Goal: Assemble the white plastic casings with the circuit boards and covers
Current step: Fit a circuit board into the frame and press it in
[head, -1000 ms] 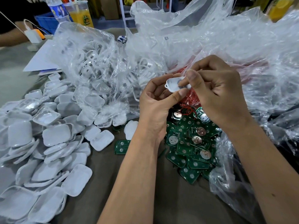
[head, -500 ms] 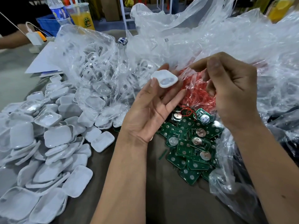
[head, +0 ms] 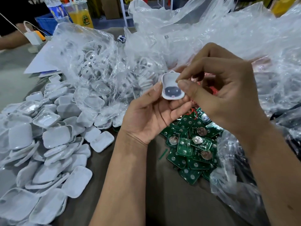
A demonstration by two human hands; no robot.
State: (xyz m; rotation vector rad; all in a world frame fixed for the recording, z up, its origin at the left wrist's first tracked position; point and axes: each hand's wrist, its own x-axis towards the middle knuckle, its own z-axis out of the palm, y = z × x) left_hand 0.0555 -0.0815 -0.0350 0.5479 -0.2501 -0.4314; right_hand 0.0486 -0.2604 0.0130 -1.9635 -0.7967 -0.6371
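Observation:
My left hand [head: 149, 115] holds a small white casing [head: 171, 86] upright at its fingertips, hollow side toward me. A dark round piece sits in the casing's lower half. My right hand [head: 219, 88] has its fingers curled, and its thumb and forefinger pinch the casing's right rim. Below both hands lies a pile of green circuit boards [head: 192, 144] with round silver cells, partly inside a clear bag. A heap of white covers [head: 40, 144] spreads over the left of the table.
A clear bag of white casings [head: 104, 69] lies behind the covers. Crumpled clear plastic [head: 228, 35] fills the back and right. A bottle [head: 57, 8], a yellow drink cup [head: 81, 15] and another person's arm [head: 11, 41] are at the far left.
My right hand, held apart half a second ago, has come back to the casing and taken its rim. My left hand has turned the casing more upright, and the dark piece inside now shows.

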